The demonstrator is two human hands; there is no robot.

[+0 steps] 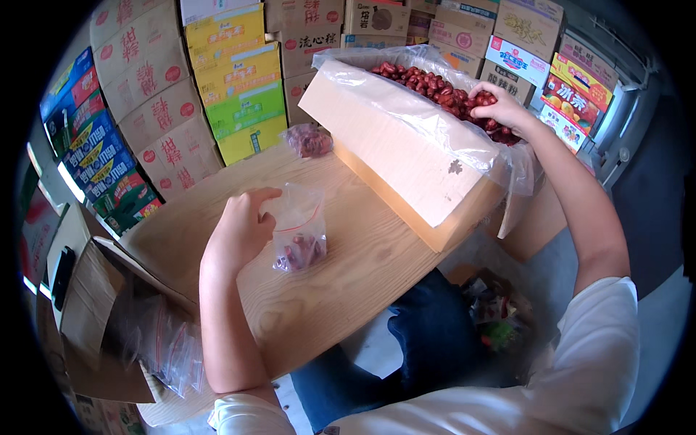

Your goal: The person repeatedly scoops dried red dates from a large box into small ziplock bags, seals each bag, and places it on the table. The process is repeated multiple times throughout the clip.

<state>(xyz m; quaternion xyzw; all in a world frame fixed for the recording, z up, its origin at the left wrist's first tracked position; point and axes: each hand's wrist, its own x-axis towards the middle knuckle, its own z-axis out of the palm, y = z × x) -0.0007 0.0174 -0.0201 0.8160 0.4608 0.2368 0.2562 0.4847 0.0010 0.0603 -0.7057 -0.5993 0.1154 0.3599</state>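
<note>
My left hand (249, 221) pinches the upper edge of a clear zip bag (301, 225), which stands on the wooden table with some red dates (303, 251) in its bottom. My right hand (495, 109) reaches into a large cardboard box (391, 152) at the right, lined with clear plastic and full of red dates (430, 88). Its fingers are curled among the dates; what exactly they hold is hidden. A second small bag of dates (308, 139) lies at the table's back, beside the box.
Stacked cartons (241, 101) line the wall behind the table (362, 290). An open cardboard box (87, 304) with empty zip bags (167, 348) sits at the left edge. A pile of mixed packages (496, 312) lies on the floor below right.
</note>
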